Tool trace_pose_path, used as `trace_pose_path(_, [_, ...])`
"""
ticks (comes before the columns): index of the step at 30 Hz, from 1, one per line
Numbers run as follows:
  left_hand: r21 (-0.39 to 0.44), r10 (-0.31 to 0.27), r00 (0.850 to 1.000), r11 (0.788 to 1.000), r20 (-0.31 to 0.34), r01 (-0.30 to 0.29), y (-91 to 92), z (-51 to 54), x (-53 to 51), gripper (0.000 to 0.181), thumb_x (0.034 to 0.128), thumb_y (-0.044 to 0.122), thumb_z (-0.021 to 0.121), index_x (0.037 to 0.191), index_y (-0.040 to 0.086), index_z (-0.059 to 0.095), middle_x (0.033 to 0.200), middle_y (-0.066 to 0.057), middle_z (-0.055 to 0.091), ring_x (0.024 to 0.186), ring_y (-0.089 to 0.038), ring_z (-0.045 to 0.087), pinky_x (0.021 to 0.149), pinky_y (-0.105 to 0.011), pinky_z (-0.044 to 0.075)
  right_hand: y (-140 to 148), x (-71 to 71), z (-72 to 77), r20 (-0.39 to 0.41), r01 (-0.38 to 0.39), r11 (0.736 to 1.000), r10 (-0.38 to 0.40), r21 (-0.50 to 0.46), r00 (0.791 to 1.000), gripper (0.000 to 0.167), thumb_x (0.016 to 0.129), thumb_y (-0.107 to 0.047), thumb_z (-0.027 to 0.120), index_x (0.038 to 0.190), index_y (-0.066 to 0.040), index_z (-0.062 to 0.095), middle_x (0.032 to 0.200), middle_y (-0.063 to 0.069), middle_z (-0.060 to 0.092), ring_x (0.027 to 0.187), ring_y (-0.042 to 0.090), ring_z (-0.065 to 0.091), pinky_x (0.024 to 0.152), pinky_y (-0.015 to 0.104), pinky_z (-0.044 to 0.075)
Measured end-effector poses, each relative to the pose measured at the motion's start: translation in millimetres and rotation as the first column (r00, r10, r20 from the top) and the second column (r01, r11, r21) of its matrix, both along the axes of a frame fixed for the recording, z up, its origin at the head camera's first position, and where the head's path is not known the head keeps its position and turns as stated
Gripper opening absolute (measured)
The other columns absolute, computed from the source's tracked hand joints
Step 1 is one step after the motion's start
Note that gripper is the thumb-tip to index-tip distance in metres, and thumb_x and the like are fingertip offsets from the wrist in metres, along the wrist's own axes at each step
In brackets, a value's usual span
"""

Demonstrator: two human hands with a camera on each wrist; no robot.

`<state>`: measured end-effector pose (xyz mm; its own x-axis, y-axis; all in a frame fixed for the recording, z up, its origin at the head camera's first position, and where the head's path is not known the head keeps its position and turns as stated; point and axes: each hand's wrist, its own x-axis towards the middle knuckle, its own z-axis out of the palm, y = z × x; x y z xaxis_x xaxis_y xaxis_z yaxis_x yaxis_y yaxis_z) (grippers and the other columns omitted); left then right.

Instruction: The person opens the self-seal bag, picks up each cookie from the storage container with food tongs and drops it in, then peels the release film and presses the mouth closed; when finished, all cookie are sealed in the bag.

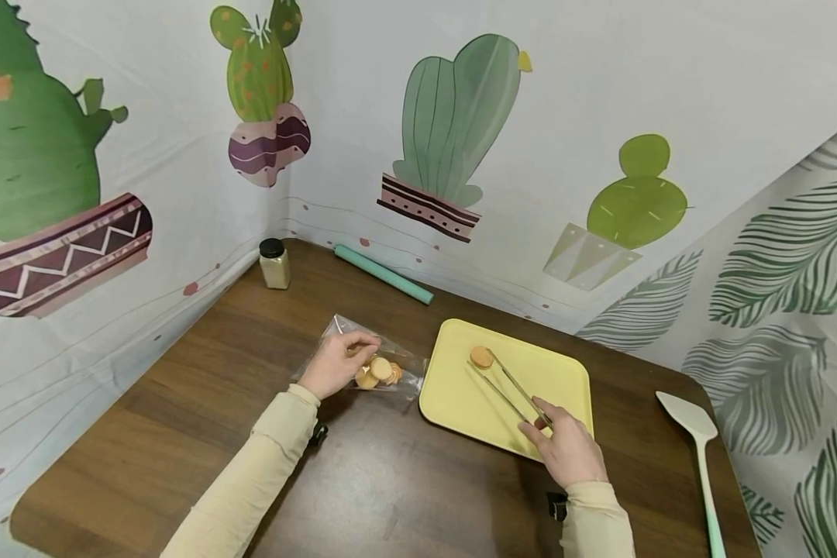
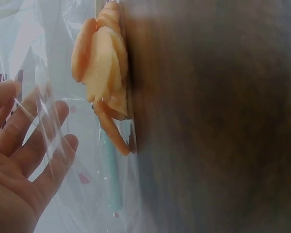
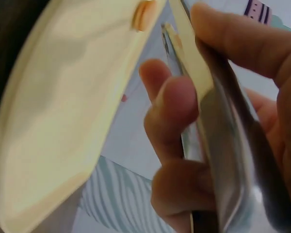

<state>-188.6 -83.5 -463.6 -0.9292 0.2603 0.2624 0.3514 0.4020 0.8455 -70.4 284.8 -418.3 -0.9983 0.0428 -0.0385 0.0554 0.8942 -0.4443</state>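
On the table lies a clear plastic bag [image 1: 410,363] holding several round cookies [image 1: 380,369], also seen in a cluster of cookies [image 2: 104,63] in the left wrist view. My left hand [image 1: 336,363] pinches the bag's film between thumb and index finger, the other fingers spread behind it [image 2: 24,150]. My right hand [image 1: 568,446] holds metal tongs [image 1: 505,395], gripped around both arms [image 3: 228,145]. The tongs' tips are parted beside a single cookie [image 1: 482,356] on the yellow tray [image 1: 558,380]; that cookie [image 3: 144,15] rests on the tray in the right wrist view.
A black-lidded jar [image 1: 275,265] stands at the back left corner. A teal stick [image 1: 384,273] lies along the back edge. At the right is a white spatula [image 1: 694,422] with a green handle. Cactus-printed cloth [image 1: 544,155] hangs behind the table.
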Motion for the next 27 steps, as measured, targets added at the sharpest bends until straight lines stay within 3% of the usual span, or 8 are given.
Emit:
trace_pose_path(10, [0.0, 0.001, 1.0, 1.0, -0.01, -0.001, 0.1, 0.8, 0.3, 0.014, 0.094, 0.012, 0.066, 0.103, 0.006, 0.074, 0.106, -0.004, 0.072, 0.102, -0.02, 0.064, 0.086, -0.04, 0.053, 1, -11.8, -11.8, 0.028, 0.03, 0.999, -0.029, -0.02, 0.999, 0.053, 0.093, -0.031, 0.067, 0.136, -0.002, 0.054, 0.093, 0.006, 0.066, 0.055, 0.015, 0.045, 0.049, 0.032, 0.038])
trace_pose_path(27, [0.012, 0.003, 1.0, 1.0, 0.026, -0.003, -1.2, -1.1, -0.2, 0.015, 0.0953, 0.015, 0.065, 0.106, 0.008, 0.073, 0.108, -0.004, 0.071, 0.1, -0.017, 0.066, 0.08, -0.033, 0.054, 3, -9.7, -11.5, 0.003, 0.018, 1.0, -0.018, -0.01, 1.0, 0.048, 0.095, -0.031, 0.065, 0.134, -0.005, 0.057, 0.096, 0.005, 0.067, 0.064, 0.015, 0.049, 0.052, 0.032, 0.039])
